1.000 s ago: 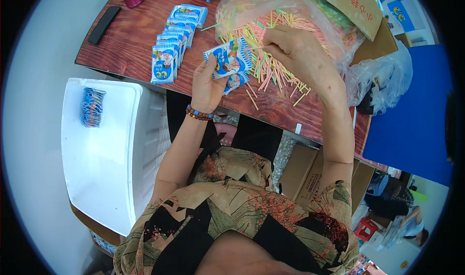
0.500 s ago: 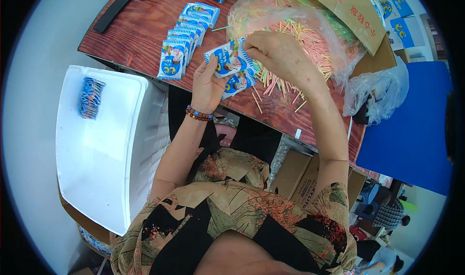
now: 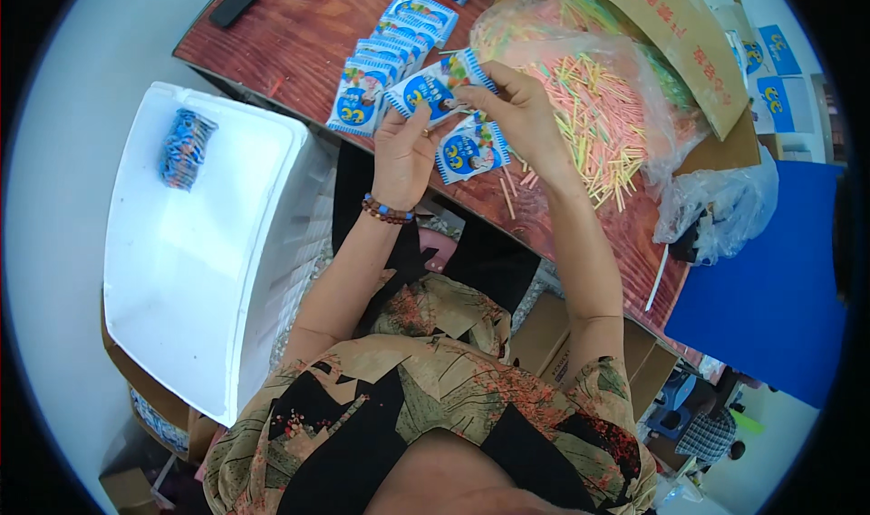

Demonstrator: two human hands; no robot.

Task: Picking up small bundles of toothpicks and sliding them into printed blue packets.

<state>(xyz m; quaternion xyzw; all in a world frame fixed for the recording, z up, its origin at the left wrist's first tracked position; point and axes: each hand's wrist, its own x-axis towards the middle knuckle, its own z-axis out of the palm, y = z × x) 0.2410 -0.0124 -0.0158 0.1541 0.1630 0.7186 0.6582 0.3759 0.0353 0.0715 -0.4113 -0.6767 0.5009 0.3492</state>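
the left hand [image 3: 404, 157] grasps a blue and white packet [image 3: 435, 87] by its near left part, thumb laid over the printed face, while the right hand [image 3: 521, 116] pinches the same packet at its right end, thumb on the front and fingers about the upper corner. the packet is tilted above the reddish-brown surface [image 3: 272, 51], between a row of overlapping packets [image 3: 367, 84] on the left and a loose pile of pink, yellow and green sticks [image 3: 612, 134] on the right. just below the hands, a second packet [image 3: 473, 155] lies near the edge of the surface. the sticks spill from a clear plastic bag [image 3: 535, 21], beside the raised flap of a cardboard box [image 3: 684, 39]. a beaded bracelet [image 3: 388, 210] circles the left wrist. left of the surface stands a white foam box [image 3: 181, 279], with a small bundle of packets [image 3: 186, 149] inside it.
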